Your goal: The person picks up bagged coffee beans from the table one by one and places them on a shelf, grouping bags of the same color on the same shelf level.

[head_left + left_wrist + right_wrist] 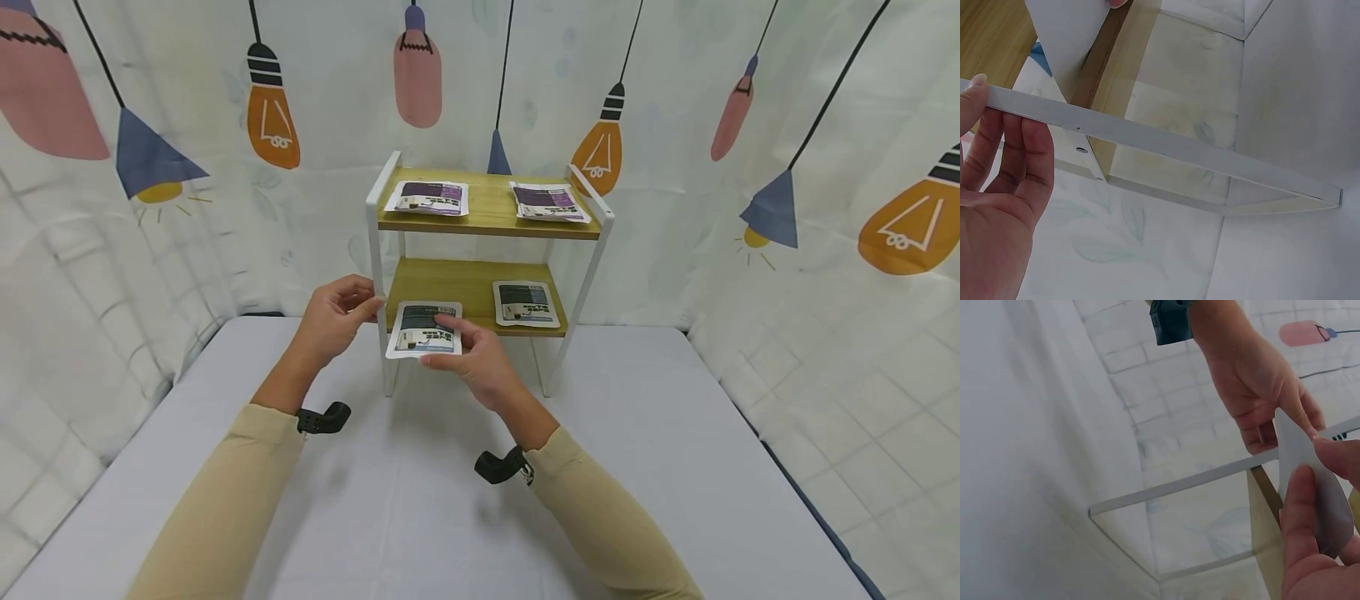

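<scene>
A small two-tier shelf with a white frame [592, 267] and wooden boards stands on the table. My left hand [341, 312] pinches its left front post [1147, 147] between thumb and fingers. In my right hand [480, 362] is a flat white pouch with a dark green label [423, 333], gripped by its right side over the lower board's front left. The right wrist view shows the pouch's plain back [1310, 481] between thumb and fingers. Another green-labelled pouch [527, 304] lies on the lower board's right side.
On the upper board [491, 196] lie purple-labelled pouches, some at left [429, 198] and a small stack at right [551, 202]. A white-covered table [637, 417] surrounds the shelf. Behind it hangs a curtain [330, 208] printed with lamps.
</scene>
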A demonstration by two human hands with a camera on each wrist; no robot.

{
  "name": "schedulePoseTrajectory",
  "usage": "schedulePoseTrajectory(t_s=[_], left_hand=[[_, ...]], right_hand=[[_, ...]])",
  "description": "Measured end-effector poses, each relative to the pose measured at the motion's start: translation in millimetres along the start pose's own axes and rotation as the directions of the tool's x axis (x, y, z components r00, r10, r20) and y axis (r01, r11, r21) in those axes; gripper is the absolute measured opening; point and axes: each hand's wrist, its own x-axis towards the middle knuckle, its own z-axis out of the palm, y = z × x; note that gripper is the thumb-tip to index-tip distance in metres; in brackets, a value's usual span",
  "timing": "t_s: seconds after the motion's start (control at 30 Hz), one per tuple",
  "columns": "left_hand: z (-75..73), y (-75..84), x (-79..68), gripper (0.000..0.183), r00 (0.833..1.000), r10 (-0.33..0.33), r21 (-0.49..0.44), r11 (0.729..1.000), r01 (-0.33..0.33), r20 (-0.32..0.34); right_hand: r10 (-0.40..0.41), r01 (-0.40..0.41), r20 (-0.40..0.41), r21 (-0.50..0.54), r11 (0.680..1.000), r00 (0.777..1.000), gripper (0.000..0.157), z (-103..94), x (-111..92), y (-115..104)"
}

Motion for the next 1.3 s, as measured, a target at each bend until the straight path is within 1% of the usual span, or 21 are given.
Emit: schedulePoseTrajectory(t_s=[0.33, 0.67, 0.83, 1.1, 1.3], left_hand=[[-0.4, -0.4, -0.3, 0.031, 1.0, -0.007, -0.019, 1.0, 0.007, 0.007], [0.2, -2.1, 0.4, 0.033, 1.0, -0.004, -0.023, 1.0, 0.004, 0.005], [0.2, -2.5, 0.8, 0.034, 1.0, 0.006, -0.029, 1.0, -0.006, 0.008], [-0.3, -3.7, 1.6, 0.03, 1.0, 0.02, -0.035, 0.999, -0.02, 0.006], [0.1, -3.4, 1.6, 0.029, 1.0, 0.022, -0.031, 0.999, -0.022, 0.005]], right_hand=[[-0.019, 0.019, -0.008, 0.013, 1.0, 1.0, 0.071, -0.5, 3.2, 0.7], [-0.01, 0.009, -0.025, -0.057, 0.998, 1.0, 0.069, -0.4, 4.9, -1.9], [-0.023, 0.022, -0.015, -0.024, 0.999, 1.0, 0.068, -1.1, 6.9, -0.7], [-0.031, 0.032, -0.01, 0.066, 0.997, 0.999, 0.067, 1.0, 8.8, -0.6], [-0.046, 0.047, -0.017, 0.059, 0.997, 0.999, 0.064, 0.6, 9.7, 0.5]])
